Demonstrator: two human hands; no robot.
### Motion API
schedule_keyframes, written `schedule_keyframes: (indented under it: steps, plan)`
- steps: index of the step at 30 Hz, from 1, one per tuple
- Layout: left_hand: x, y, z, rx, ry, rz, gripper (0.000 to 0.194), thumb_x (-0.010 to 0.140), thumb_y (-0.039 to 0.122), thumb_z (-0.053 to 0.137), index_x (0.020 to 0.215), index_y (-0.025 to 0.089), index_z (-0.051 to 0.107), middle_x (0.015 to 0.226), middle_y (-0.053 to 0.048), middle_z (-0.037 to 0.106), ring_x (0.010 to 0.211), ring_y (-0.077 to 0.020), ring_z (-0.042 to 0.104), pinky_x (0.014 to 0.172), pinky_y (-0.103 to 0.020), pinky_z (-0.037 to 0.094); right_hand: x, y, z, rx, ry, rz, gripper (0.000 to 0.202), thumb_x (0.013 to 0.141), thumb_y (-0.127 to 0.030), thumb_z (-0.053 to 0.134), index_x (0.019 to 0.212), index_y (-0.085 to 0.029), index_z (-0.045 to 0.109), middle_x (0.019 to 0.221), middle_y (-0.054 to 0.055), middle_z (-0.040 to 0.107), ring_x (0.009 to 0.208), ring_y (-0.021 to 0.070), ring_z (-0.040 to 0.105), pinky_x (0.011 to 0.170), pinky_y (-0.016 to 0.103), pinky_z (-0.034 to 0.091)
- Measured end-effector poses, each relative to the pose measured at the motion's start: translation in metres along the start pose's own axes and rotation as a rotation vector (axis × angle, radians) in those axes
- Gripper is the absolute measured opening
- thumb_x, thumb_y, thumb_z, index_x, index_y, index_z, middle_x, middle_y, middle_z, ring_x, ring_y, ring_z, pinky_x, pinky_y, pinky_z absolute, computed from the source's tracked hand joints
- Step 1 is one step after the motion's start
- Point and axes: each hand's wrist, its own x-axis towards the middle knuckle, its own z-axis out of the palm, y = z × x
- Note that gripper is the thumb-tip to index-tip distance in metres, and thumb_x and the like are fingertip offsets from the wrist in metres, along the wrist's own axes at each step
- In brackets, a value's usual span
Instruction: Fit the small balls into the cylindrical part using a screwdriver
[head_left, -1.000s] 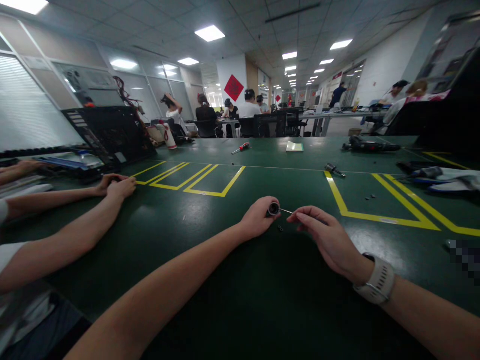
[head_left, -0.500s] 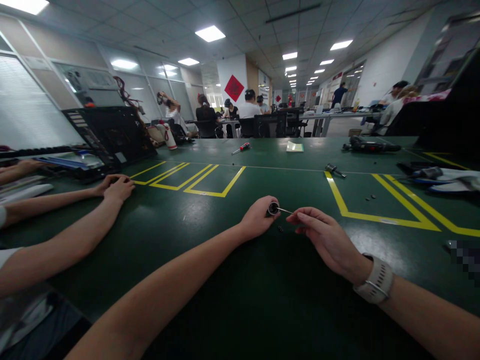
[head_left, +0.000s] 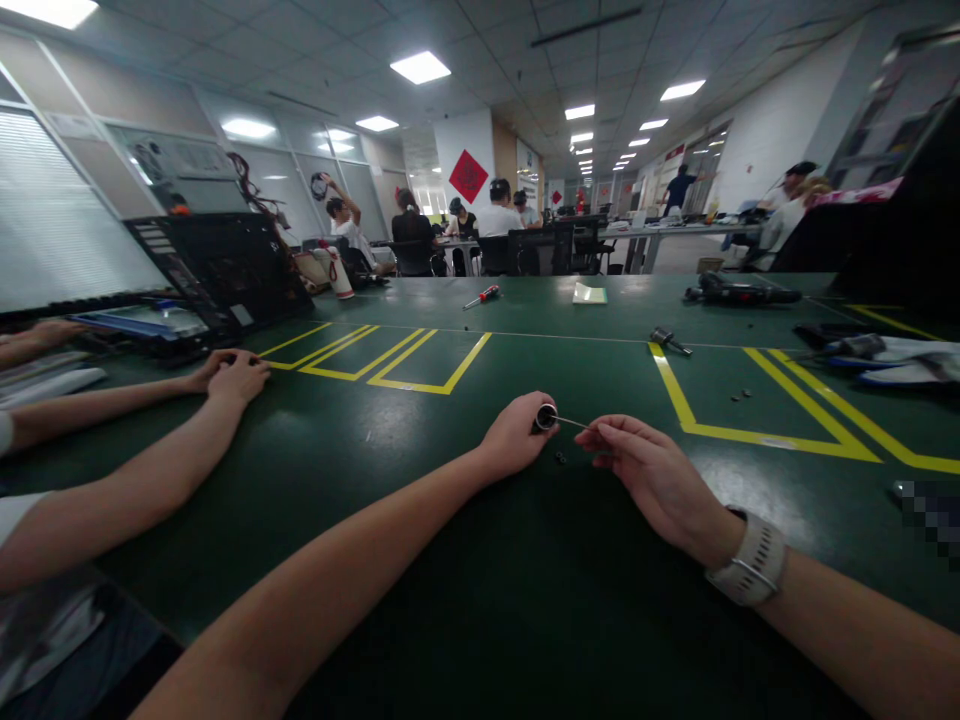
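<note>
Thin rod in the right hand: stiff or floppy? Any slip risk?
The thin rod looks straight between the right hand and the round part, so it's probably stiff. Being so slim, it's likely light. The narrow, shiny shaft could twist or slide in a loose pinch.

My desk (head_left: 360, 440) is deep green, marked with bright yellow tape (head_left: 471, 362). The round part (head_left: 545, 417) I hold is near-black inside a silvery rim, and the thin rod (head_left: 570, 422) I pinch is silvery too; the small bits (head_left: 560, 457) below are black. My watch strap (head_left: 759, 560) is pale grey with a row of dark slots. Beyond, I see a red-handled screwdriver (head_left: 487, 293), a pale yellow-green pad (head_left: 589, 294) and a red diamond (head_left: 468, 176) on a white pillar (head_left: 448, 132).
</note>
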Motion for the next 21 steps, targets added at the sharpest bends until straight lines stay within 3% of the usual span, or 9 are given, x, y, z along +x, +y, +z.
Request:
schedule_keyframes:
  steps: [13,18,21]
  plan:
    - [-0.0007,0.0029,-0.0017,0.035,-0.018,0.015,0.014,0.077,0.018,0.055,0.09,0.018,0.052,0.09,-0.004,0.058,0.084,-0.0179,0.053,0.076,-0.033,0.044,-0.0037,-0.0013,0.0037,-0.134,0.019,-0.011,0.017,0.07,-0.034,0.068,0.079,-0.02,0.066,0.085,0.005,0.067,0.087,0.0203,0.057,0.076,0.035,0.039]
    - [-0.001,-0.0007,-0.0012,0.016,0.019,-0.039,0.013,0.076,0.017,0.055,0.089,0.017,0.053,0.089,-0.004,0.058,0.083,-0.0177,0.053,0.075,-0.032,0.044,-0.0033,-0.0037,0.0013,-0.034,0.087,-0.065,0.008,0.067,-0.029,0.066,0.068,-0.02,0.066,0.071,0.002,0.065,0.074,0.0183,0.058,0.072,0.034,0.04]
    - [-0.0007,-0.0012,-0.0023,-0.019,0.052,-0.088,0.013,0.076,0.019,0.056,0.088,0.017,0.052,0.087,-0.003,0.058,0.079,-0.0165,0.053,0.071,-0.03,0.044,-0.0032,-0.0047,-0.0003,-0.087,0.179,-0.121,0.009,0.065,-0.026,0.062,0.058,-0.02,0.063,0.059,0.001,0.059,0.062,0.0169,0.053,0.066,0.034,0.039]
